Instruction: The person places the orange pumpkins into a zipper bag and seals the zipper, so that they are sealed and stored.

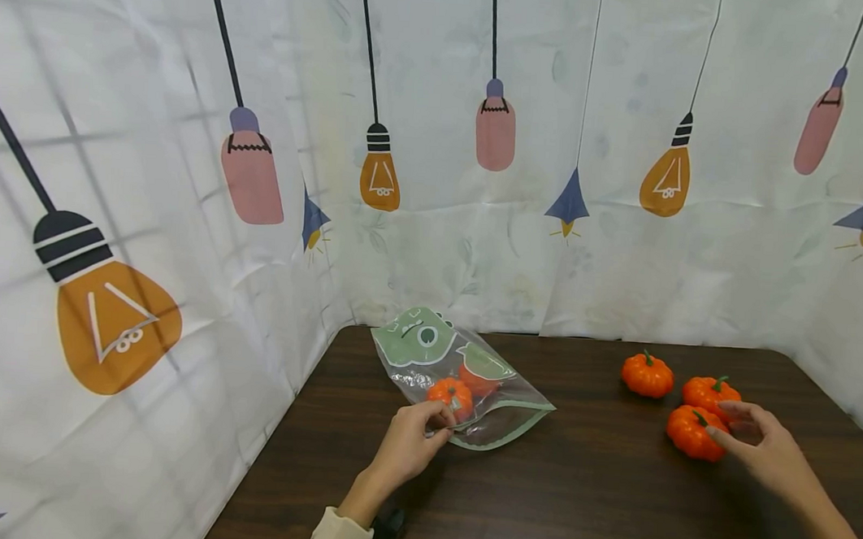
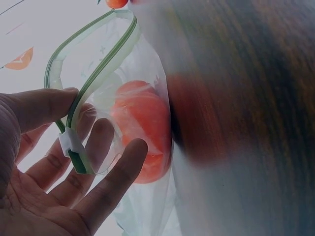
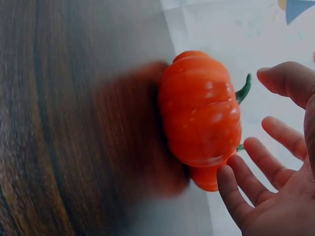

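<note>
A clear zip bag [image 1: 407,374] with a green frog print and green zip edge lies at the left of the table, its mouth parted. Inside it are two orange toy pumpkins, one of them [image 1: 451,397] plain to see near the mouth. My left hand [image 1: 409,443] pinches the bag's zip edge between thumb and finger, beside the white slider [image 2: 72,140]. On the right, my right hand [image 1: 766,450] hovers at the nearest loose pumpkin [image 1: 695,432], thumb and fingers spread around its stem side. In the right wrist view the fingers stand apart, gripping nothing.
Two more orange pumpkins stand behind that one: one [image 1: 711,393] close against it, another [image 1: 647,374] farther back to the left. The dark wooden table [image 1: 573,505] ends at a white curtain [image 1: 432,261] printed with lamps, at the back and sides.
</note>
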Demonstrator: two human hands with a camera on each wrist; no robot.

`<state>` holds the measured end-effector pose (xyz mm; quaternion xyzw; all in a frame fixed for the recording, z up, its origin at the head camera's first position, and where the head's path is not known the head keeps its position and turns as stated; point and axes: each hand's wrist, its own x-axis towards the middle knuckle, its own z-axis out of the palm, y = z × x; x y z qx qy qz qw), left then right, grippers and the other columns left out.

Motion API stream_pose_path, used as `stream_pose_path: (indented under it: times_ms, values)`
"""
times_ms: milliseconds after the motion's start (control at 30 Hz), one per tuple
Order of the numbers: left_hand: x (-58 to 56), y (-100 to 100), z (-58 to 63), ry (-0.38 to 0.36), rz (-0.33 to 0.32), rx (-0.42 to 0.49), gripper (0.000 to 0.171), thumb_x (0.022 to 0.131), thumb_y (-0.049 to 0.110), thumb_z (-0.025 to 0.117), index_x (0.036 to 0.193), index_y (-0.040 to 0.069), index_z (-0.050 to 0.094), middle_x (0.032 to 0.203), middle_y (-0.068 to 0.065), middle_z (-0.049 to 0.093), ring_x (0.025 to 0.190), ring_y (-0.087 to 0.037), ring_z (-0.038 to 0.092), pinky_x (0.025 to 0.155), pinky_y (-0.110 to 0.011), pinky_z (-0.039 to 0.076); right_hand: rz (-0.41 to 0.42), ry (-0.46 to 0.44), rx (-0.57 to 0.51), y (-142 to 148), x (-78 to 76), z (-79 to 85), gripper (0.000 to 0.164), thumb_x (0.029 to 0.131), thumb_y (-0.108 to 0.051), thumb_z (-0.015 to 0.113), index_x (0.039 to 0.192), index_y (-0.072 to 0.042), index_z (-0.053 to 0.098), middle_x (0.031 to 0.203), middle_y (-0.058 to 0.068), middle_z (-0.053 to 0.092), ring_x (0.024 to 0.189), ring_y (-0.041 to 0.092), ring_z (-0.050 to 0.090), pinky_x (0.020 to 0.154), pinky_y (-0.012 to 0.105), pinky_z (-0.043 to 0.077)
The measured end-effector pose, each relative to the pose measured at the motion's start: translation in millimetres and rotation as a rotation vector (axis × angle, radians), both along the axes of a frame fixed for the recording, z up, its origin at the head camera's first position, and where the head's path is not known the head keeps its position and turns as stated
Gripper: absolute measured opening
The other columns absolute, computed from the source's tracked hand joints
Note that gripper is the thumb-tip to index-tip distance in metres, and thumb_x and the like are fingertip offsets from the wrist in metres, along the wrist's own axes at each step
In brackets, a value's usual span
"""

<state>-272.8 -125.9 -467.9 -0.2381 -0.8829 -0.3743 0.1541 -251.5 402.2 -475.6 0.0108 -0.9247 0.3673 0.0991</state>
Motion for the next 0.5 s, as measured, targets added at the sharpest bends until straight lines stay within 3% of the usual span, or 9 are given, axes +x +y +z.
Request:
stream_pose_path:
  times_ms: [367,433,500]
  values:
    - [0.7,-0.7,0.7,-0.013,0.004,-0.001,0.019,0.084,0.002,0.077,0.084,0.018,0.068,0.089,0.005,0.076,0.085,-0.010,0.073,0.077,-0.030,0.054,0.049,-0.044,0.007,5.1,-6.1,-5.4,0.072,0.100,-0.037,0.065,0.146,0.011,0.037,0.144,0.036,0.038,0.094,-0.023,0.034,0.070,0.018,0.046]
    - [0.6,-0.8,0.7,-0.012,0.004,-0.001,0.018,0.084,0.003,0.077,0.084,0.019,0.068,0.089,0.005,0.076,0.085,-0.010,0.073,0.078,-0.031,0.054,0.060,-0.050,0.017,6.0,-8.0,-6.5,0.073,0.100,-0.036,0.065,0.146,0.012,0.036,0.144,0.038,0.037,0.102,-0.008,0.049,0.073,0.024,0.048]
    - [0.3,-0.7,0.4,-0.010,0.004,0.000,0.019,0.084,0.003,0.077,0.084,0.019,0.068,0.089,0.006,0.075,0.086,-0.010,0.073,0.078,-0.032,0.055,0.064,-0.061,0.028,6.9,-9.9,-7.9,0.074,0.101,-0.036,0.064,0.146,0.014,0.034,0.143,0.040,0.035,0.110,0.019,0.058,0.075,0.027,0.048]
